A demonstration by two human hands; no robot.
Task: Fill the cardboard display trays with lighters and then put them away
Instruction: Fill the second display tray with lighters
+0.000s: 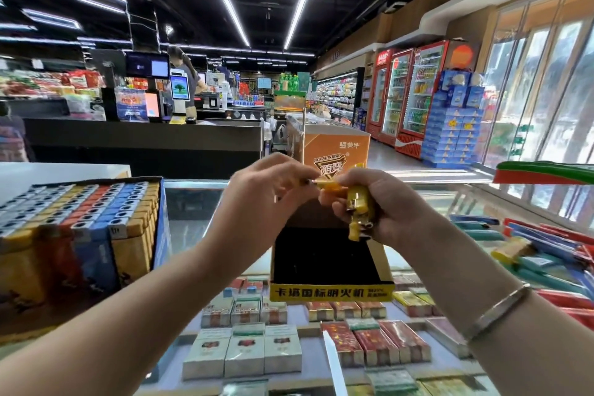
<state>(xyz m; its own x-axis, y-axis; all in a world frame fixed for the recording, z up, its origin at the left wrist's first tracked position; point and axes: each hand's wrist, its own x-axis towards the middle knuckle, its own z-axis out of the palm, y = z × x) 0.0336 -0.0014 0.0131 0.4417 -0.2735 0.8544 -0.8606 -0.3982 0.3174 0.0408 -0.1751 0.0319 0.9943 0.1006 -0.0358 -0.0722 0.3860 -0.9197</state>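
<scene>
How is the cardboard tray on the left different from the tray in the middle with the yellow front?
The left tray is packed with rows of lighters in grey, yellow, orange and blue; the middle tray looks empty, its dark inside showing. The left tray has a blue side wall; the middle tray has a yellow front strip with black characters. The left tray sits beside the hands; the middle tray lies below them. Both rest on the glass counter.

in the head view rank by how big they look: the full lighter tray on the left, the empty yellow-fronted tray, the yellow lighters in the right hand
1. full lighter tray, though it sits nearer the camera
2. empty tray
3. yellow lighters gripped in the right hand
</scene>
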